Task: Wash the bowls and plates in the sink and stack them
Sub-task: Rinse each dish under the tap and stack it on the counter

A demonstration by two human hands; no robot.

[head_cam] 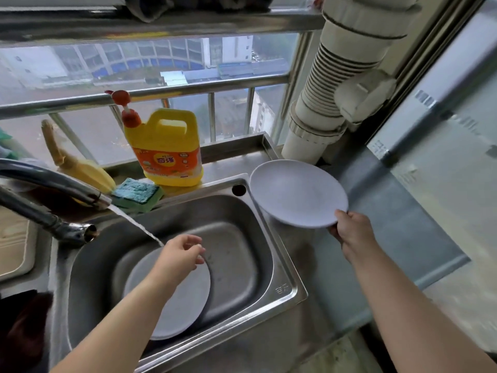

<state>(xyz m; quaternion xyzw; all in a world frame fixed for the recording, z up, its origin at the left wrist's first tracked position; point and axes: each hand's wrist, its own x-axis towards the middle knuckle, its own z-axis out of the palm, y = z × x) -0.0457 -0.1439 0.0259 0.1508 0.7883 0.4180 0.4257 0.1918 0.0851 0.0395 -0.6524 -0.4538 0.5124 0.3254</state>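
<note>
My right hand (352, 230) grips the near rim of a pale lilac plate (297, 193), which hangs tilted over the steel counter just right of the sink (285, 267). A second pale plate (185, 300) lies in the sink basin, seemingly on top of another one. My left hand (183, 251) hovers over that plate's far edge with fingers loosely curled and nothing in them. Water runs from the tap (53, 184) and lands beside my left hand.
A yellow dish-soap bottle (168, 152) with a red pump, a green sponge (137, 193) and a yellow brush (78, 165) sit on the ledge behind the sink. A white ribbed drain pipe (330, 98) rises at the back right. Steel counter (398, 230) extends right.
</note>
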